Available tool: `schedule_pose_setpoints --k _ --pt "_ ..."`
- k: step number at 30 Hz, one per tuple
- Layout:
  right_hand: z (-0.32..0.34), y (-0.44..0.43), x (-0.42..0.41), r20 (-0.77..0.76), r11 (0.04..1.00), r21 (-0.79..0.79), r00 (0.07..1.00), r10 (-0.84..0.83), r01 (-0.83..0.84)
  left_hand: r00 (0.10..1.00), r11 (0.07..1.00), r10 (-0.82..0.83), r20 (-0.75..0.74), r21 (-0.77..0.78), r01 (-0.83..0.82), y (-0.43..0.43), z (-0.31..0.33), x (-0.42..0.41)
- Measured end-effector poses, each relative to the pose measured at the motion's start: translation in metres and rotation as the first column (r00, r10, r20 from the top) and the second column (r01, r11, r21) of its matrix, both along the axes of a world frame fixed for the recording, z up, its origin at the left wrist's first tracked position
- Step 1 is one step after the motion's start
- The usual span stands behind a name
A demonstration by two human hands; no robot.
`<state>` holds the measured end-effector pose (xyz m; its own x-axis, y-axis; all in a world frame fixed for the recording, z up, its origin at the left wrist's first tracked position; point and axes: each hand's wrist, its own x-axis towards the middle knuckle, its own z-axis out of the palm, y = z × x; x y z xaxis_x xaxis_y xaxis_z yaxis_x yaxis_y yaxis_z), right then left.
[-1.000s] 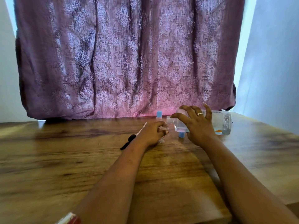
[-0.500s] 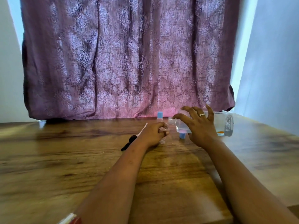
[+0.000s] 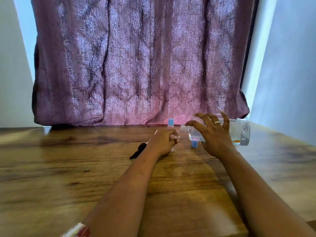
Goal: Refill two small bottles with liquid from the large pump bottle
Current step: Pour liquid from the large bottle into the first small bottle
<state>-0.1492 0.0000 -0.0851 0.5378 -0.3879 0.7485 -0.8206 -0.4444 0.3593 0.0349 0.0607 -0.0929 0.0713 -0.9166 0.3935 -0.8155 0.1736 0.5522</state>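
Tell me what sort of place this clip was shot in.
Probably a room in a home: a wood-grain table with a patterned purple curtain hanging behind its far edge, and plain pale walls on either side.

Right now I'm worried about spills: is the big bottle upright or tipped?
Tipped: right hand holds the big bottle sideways, neck toward the small bottle in the left hand.
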Motion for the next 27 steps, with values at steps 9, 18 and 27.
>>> schedule_pose_setpoints --k 9,18,27 --pt "0.0000 -0.0017 0.0019 -0.009 1.000 -0.020 1.000 0.000 0.000 1.000 1.000 0.003 -0.006 -0.026 -0.004 0.0027 0.0021 -0.0021" --pt "0.0011 -0.0001 0.0019 -0.019 1.000 -0.019 1.000 0.017 -0.018 1.000 0.999 0.024 -0.007 -0.025 -0.024 0.0039 0.0017 -0.0028" --pt "0.0021 0.0010 0.0014 -0.022 0.999 -0.040 0.999 0.035 -0.036 0.999 1.000 0.012 -0.030 -0.009 -0.012 0.0041 0.0028 -0.0045"
